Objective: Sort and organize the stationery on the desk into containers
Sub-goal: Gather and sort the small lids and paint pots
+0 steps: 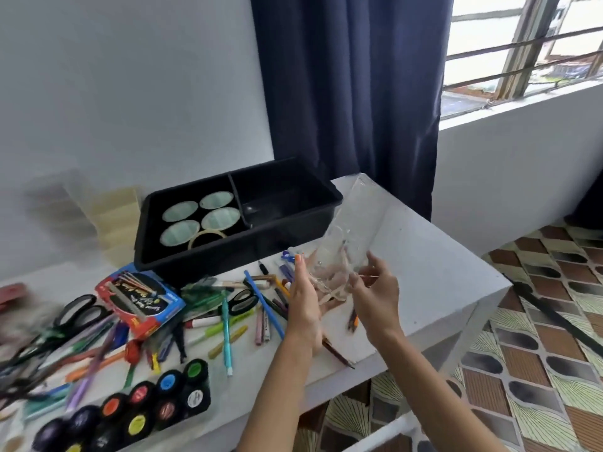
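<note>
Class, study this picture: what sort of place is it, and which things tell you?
Most likely a room in a home, set up for art or craft. The white desk is strewn with pens, scissors and colour-labelled pots; a dark blue curtain hangs beside a barred window.

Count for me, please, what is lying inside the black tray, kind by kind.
Pale round discs: 4
Tape roll: 1
Total: 5, all in the left compartment of the black tray.
</note>
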{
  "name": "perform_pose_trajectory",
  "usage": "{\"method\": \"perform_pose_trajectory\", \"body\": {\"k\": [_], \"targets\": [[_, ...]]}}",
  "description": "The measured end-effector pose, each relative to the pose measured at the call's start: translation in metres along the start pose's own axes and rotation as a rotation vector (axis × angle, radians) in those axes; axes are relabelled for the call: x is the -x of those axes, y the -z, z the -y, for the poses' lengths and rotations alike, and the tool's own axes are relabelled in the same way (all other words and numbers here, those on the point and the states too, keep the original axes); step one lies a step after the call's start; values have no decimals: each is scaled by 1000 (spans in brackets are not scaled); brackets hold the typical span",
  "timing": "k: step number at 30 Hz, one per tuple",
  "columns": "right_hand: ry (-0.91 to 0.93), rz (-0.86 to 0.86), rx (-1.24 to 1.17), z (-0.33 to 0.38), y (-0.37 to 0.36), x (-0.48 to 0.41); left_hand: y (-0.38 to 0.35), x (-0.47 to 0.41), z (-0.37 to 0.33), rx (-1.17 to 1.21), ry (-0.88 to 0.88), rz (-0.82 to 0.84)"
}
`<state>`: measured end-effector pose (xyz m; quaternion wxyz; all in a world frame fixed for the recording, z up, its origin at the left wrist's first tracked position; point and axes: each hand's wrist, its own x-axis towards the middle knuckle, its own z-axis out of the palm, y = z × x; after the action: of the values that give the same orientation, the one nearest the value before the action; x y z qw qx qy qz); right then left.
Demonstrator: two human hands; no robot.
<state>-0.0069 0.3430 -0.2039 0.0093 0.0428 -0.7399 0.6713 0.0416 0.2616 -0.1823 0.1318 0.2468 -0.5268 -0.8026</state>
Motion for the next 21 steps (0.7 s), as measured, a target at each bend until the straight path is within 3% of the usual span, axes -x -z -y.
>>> {"method": "perform_pose_trajectory", "body": {"k": [4, 9, 15, 21], "targets": [[29, 128, -95, 15, -34, 29, 38, 18, -18, 214, 129, -52], [56, 285, -168, 30, -72, 68, 94, 51, -34, 394, 97, -117], [-21, 514, -259, 50, -112, 104, 162, 90, -52, 260, -82, -205], [-297, 489, -633, 81, -129, 116, 243, 133, -74, 35, -268, -287]]}}
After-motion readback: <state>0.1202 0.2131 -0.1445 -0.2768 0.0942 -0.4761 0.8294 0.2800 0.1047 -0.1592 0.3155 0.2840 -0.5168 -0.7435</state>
